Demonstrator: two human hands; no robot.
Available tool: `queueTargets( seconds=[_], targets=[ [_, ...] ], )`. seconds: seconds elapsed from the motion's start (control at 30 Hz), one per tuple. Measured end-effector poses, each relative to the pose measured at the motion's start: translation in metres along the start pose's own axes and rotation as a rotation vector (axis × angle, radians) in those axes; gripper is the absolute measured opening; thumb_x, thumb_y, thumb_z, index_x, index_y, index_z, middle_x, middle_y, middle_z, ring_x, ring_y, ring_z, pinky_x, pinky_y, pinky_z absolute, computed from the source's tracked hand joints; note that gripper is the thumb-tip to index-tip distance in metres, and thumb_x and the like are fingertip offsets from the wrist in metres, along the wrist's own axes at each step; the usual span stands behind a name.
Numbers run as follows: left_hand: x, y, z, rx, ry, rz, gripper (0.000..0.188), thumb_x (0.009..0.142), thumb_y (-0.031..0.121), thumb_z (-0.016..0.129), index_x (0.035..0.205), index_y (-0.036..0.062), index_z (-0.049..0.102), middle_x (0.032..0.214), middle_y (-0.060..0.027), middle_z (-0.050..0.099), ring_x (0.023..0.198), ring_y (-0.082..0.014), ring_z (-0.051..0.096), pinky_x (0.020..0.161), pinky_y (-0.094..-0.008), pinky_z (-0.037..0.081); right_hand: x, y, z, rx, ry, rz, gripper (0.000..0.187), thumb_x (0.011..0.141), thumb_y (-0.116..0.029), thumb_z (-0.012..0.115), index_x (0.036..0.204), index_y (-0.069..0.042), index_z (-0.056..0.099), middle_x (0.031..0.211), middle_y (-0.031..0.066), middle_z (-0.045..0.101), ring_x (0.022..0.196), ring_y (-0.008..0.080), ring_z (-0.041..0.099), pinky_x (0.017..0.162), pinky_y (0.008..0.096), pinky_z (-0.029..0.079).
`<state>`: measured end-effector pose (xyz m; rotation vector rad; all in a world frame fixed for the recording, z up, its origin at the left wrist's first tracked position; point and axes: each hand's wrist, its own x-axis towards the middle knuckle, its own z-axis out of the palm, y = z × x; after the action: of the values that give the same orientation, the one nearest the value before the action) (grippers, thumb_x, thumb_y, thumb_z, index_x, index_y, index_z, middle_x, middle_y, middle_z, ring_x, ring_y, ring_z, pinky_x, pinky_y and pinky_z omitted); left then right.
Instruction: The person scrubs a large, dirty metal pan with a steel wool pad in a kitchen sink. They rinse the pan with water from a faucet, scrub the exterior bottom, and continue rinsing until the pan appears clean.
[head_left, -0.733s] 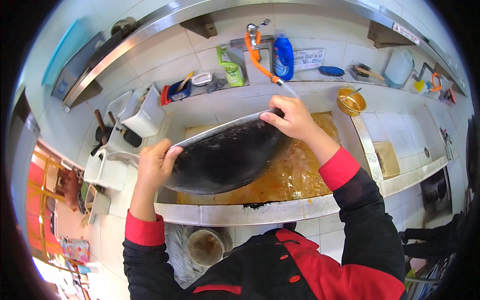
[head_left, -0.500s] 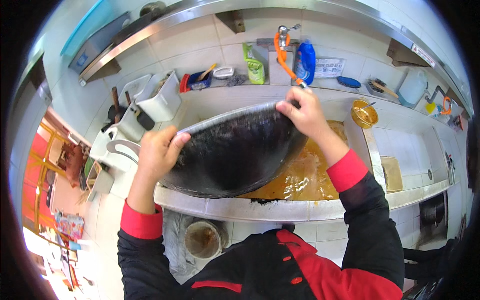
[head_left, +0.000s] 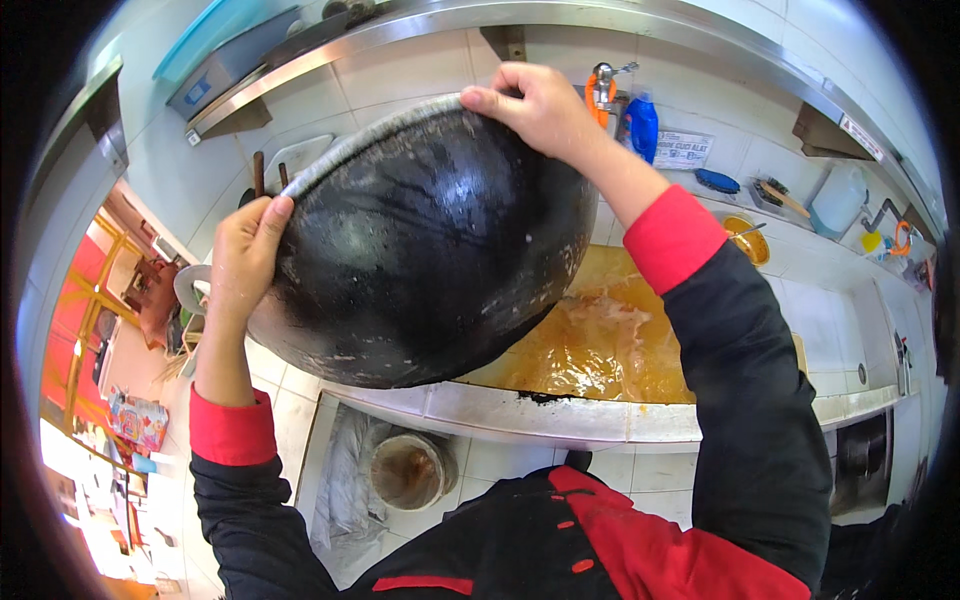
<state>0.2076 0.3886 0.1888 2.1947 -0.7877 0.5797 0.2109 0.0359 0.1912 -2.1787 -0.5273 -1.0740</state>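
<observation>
A large black wok (head_left: 430,250) is lifted and tilted, its dark, scuffed outer side toward me. My left hand (head_left: 243,250) grips its rim at the left, the thumb on the near side. At the top of the rim my right hand (head_left: 530,105) is closed on it in the same way. The wok's inside is hidden. Beneath and to the right of it lies a tiled sink (head_left: 560,416) with murky orange-brown liquid (head_left: 610,340) in it.
A steel shelf (head_left: 420,30) runs above. Along the back ledge stand a blue bottle (head_left: 641,128), a blue brush (head_left: 717,181) and a clear jug (head_left: 838,203). A yellow bowl (head_left: 750,245) sits beside the second basin (head_left: 820,300). On the floor stands a bucket (head_left: 410,472).
The wok has moved up and left, tilting so more of its outer side faces me. Both hands have gone with it, still on the rim. More of the liquid shows.
</observation>
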Motion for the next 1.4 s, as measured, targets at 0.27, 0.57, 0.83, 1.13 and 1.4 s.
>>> queueTargets(
  seconds=[0.27, 0.57, 0.83, 1.13, 1.4],
  targets=[
    [-0.019, 0.000, -0.039, -0.079, 0.116, -0.154, 0.045, 0.096, 0.038, 0.047, 0.092, -0.0042, 0.063, 0.076, 0.0051, 0.056, 0.071, -0.0048, 0.045, 0.066, -0.0197, 0.038, 0.062, -0.033, 0.027, -0.054, -0.005, -0.130, 0.044, 0.077, -0.043, 0.065, 0.065, -0.001, 0.060, 0.061, 0.0150, 0.060, 0.054, 0.0252, 0.057, 0.051, 0.0376, 0.043],
    [-0.045, -0.003, -0.074, -0.029, 0.260, -0.261, 0.045, 0.097, 0.038, 0.045, 0.094, -0.0035, 0.062, 0.082, 0.0031, 0.054, 0.075, -0.0064, 0.045, 0.070, -0.0209, 0.039, 0.101, -0.090, 0.054, -0.007, 0.014, -0.253, 0.047, 0.076, -0.052, 0.065, 0.074, -0.005, 0.066, 0.079, 0.0166, 0.065, 0.081, 0.0310, 0.062, 0.072, 0.0433, 0.046],
    [-0.051, -0.049, -0.116, -0.165, 0.295, -0.247, 0.039, 0.096, 0.038, 0.046, 0.088, 0.0016, 0.057, 0.083, 0.0013, 0.048, 0.078, -0.0090, 0.042, 0.073, -0.0238, 0.037, -0.031, -0.079, 0.033, 0.322, 0.498, -0.008, 0.030, 0.083, -0.028, 0.062, 0.099, -0.003, 0.061, 0.106, 0.0131, 0.059, 0.102, 0.0215, 0.055, 0.090, 0.0345, 0.041],
    [-0.041, -0.052, -0.111, -0.201, 0.234, -0.253, 0.038, 0.097, 0.038, 0.043, 0.086, 0.0042, 0.056, 0.081, 0.0043, 0.045, 0.076, -0.0062, 0.039, 0.070, -0.0213, 0.033, -0.269, 0.018, 0.105, 0.868, 0.433, 1.082, 0.059, 0.094, -0.051, 0.033, 0.134, -0.009, 0.044, 0.142, 0.0086, 0.038, 0.133, 0.0241, 0.028, 0.108, 0.0483, 0.014],
    [-0.052, -0.077, -0.137, -0.241, 0.211, -0.181, 0.040, 0.097, 0.039, 0.043, 0.097, 0.0019, 0.057, 0.087, 0.0004, 0.051, 0.081, -0.0090, 0.044, 0.076, -0.0241, 0.036, -0.218, 0.001, 0.092, 0.905, 0.328, 0.904, 0.061, 0.095, -0.053, 0.027, 0.134, -0.010, 0.046, 0.141, 0.0076, 0.039, 0.135, 0.0244, 0.026, 0.109, 0.0472, 0.010]
  ],
)
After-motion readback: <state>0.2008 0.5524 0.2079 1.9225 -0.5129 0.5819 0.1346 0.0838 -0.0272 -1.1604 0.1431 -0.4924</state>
